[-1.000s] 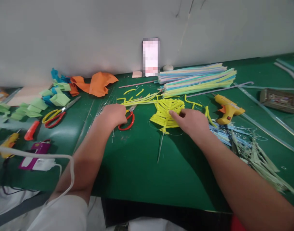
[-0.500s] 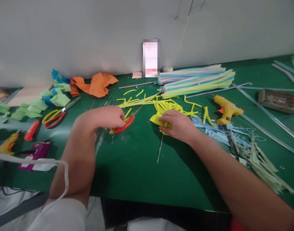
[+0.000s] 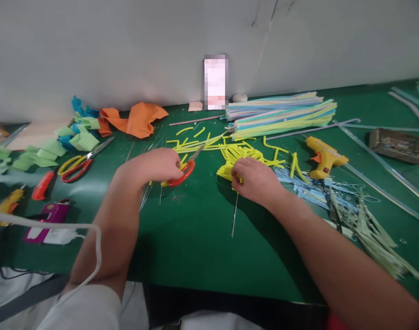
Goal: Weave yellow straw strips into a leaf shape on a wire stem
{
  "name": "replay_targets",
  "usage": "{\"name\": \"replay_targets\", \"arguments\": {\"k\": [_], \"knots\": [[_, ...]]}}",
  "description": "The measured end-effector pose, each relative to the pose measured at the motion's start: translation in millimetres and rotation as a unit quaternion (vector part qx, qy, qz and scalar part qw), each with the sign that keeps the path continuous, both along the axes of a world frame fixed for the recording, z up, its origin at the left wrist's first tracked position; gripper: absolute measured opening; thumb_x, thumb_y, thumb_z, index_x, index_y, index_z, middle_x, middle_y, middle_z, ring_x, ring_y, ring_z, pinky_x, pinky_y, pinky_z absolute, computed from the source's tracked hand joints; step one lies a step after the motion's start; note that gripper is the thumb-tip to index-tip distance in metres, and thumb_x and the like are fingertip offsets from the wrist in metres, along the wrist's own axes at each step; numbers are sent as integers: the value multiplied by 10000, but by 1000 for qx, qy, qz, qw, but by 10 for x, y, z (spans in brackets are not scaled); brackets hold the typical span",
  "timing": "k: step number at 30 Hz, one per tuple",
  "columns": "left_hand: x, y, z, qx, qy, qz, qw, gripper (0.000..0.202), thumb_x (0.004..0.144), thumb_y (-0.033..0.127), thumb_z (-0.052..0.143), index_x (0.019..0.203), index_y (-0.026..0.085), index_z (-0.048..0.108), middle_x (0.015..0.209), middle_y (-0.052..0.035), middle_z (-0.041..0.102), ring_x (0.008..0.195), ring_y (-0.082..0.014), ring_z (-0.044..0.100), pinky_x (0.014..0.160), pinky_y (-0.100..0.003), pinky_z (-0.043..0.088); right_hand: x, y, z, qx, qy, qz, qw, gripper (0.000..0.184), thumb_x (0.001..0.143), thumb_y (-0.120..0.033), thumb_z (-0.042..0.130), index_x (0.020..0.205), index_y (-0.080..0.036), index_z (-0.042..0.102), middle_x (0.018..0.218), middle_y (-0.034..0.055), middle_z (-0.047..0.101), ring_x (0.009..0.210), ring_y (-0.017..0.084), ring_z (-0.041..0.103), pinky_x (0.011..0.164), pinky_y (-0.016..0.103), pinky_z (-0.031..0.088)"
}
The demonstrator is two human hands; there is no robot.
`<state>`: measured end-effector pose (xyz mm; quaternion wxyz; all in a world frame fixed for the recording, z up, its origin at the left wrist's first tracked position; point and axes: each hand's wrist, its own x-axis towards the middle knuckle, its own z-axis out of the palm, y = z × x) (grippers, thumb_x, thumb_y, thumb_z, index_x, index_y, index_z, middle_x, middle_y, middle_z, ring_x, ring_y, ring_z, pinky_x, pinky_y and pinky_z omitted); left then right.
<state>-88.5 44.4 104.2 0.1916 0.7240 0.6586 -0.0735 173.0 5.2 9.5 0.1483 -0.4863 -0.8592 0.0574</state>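
My left hand (image 3: 164, 166) is closed around the red-and-yellow handles of a pair of scissors (image 3: 184, 176), whose blades point away over the table. Short cut pieces of yellow pipe cleaner (image 3: 242, 153) lie in a loose heap right of the scissors. At the near edge of that heap, the fingers of my right hand (image 3: 253, 178) are curled in and pressed together; what they pinch is hidden. A thin wire (image 3: 234, 217) extends toward me from just below these fingers. Longer yellow pipe cleaners (image 3: 205, 147) lie beyond the scissors.
Bundles of pastel pipe cleaners (image 3: 281, 114) lie at the back, near a propped phone (image 3: 215, 82). A yellow glue gun (image 3: 324, 157) and blue strands (image 3: 307, 189) are at right. At left are a second pair of scissors (image 3: 80, 166), green paper (image 3: 40, 156) and a purple power strip (image 3: 53, 222).
The scissors have turned, showing more of the red handle loop, and my left hand has shifted slightly right. My right hand's fingers have drawn together at the yellow heap.
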Motion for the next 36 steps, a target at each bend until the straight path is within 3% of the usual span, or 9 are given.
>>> {"name": "replay_targets", "arguments": {"k": [3,5,8,10,14,18,24,36], "knots": [[66,8,-91,-84,97,-90,988,104,613,258,591,585,210,678,615,-85,657,550,-220,571,570,-341,357,8,-2,-8,1,9,-6,1000,66,790,-179,537,744,-207,575,829,67,657,824,220,550,657,332,352],[124,-10,-91,-76,136,-103,982,128,644,261,581,661,204,694,664,-94,671,576,-231,585,560,-339,365,5,-6,-8,6,11,-13,1000,73,804,-190,524,753,-206,575,821,66,662,818,216,557,646,329,342],[299,-96,-95,-22,159,-114,980,187,702,274,572,811,202,706,771,-94,695,662,-249,623,564,-322,390,-9,-20,1,17,8,-21,1000,91,817,-198,512,755,-199,578,810,69,669,808,214,564,636,326,327],[477,-180,-165,58,139,-121,981,229,786,291,521,896,190,694,853,-99,702,765,-265,654,609,-324,424,-20,-34,8,26,6,-29,999,98,817,-196,509,749,-194,580,800,71,670,802,214,567,631,327,319],[807,-318,-472,159,34,-191,968,271,891,323,456,990,168,655,967,-88,704,871,-258,675,675,-329,473,-29,-49,5,42,9,-43,998,98,812,-212,513,738,-196,575,778,63,662,801,213,573,635,327,321],[907,-353,-714,182,46,-211,959,283,898,321,463,986,129,651,924,-117,701,881,-287,685,686,-359,497,-27,-38,-23,49,11,-46,998,91,797,-233,524,717,-201,554,772,54,652,805,212,574,643,327,331],[917,-359,-724,181,60,-186,964,302,914,299,424,989,111,649,922,-143,701,859,-317,697,672,-397,512,-38,-30,-39,53,16,-55,997,96,793,-231,523,704,-204,546,774,49,648,809,206,570,642,328,331],[1033,-340,-832,201,57,-218,953,284,834,208,459,998,69,644,876,-180,683,802,-334,692,653,-425,521,-56,-37,-6,35,-8,-49,998,86,799,-229,542,732,-186,575,808,71,653,827,215,558,644,334,322]]}}
